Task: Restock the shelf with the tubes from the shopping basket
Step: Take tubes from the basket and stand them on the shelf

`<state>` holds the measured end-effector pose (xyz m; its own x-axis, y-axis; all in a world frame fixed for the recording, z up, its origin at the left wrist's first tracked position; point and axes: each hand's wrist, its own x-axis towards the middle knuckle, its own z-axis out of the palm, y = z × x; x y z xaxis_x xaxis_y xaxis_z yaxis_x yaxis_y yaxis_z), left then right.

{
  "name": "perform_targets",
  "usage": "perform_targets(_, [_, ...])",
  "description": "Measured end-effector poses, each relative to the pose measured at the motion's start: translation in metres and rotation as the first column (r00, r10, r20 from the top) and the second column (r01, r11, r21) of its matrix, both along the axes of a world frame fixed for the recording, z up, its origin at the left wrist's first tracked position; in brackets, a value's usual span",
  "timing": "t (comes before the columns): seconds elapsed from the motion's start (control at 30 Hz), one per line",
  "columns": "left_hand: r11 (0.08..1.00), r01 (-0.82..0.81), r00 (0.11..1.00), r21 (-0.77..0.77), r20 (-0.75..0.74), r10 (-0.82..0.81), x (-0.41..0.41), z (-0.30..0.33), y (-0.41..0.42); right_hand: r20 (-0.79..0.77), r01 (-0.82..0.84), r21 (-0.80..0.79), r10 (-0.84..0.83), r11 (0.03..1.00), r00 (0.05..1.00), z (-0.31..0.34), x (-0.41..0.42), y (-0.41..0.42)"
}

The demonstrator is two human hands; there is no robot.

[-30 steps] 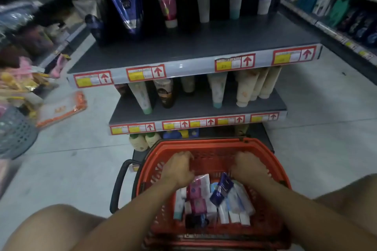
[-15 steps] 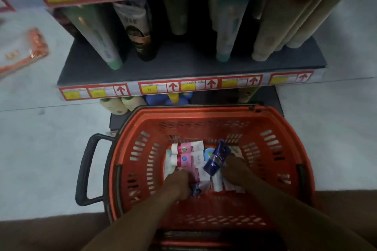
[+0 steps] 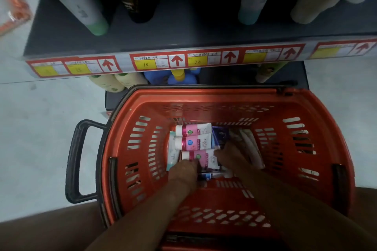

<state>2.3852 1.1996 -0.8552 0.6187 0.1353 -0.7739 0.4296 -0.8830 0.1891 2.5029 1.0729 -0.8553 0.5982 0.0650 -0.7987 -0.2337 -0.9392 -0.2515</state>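
An orange shopping basket [image 3: 204, 97] stands on the floor in front of the dark shelf [image 3: 183, 36]. Several tubes lie on its bottom: three pink-and-white ones [image 3: 194, 142] side by side, a dark blue one [image 3: 220, 135], a pale teal one [image 3: 171, 149] and white ones at the right [image 3: 250, 144]. My left hand [image 3: 183, 171] reaches down into the basket, its fingers curled over the cap end of the nearest pink tube [image 3: 204, 160]. My right hand [image 3: 231, 156] lies on the tubes just below the dark blue one, its fingertips hidden.
Tall tubes stand on the shelf: a green-capped one [image 3: 98, 26], a black one [image 3: 140, 6], a teal-capped one [image 3: 247, 18] and beige ones [image 3: 306, 10]. Red and yellow price tags [image 3: 177, 61] line the shelf edge. The basket's black handle [image 3: 75, 161] sticks out to the left over the grey floor.
My head has moved closer and lower to the basket. The dark blue tube that stood tilted up by my right hand now lies flatter. Both hands stay among the tubes.
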Motion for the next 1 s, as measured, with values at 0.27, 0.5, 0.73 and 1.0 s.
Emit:
perform_targets(0.27, [0.965,0.256,0.966,0.058,0.028,-0.258,0.01,0.002,0.004,0.066,0.013,0.046,-0.016,0.999,0.998,0.003,-0.007,-0.007])
perform_targets(0.5, [0.995,0.036,0.995,-0.097,-0.085,-0.045,0.016,0.024,0.002,0.039,0.091,0.098,-0.095,0.991,0.995,0.009,0.005,-0.023])
perform_targets(0.73, [0.92,-0.301,0.944,-0.25,-0.218,0.249,0.019,0.052,0.0,0.116,0.134,0.185,-0.158,0.973,0.981,0.015,0.013,-0.04])
perform_targets(1.0, [0.759,-0.534,0.84,-0.373,-0.134,0.526,0.014,0.092,0.006,0.19,0.126,0.308,-0.19,0.943,0.963,0.024,0.008,-0.059])
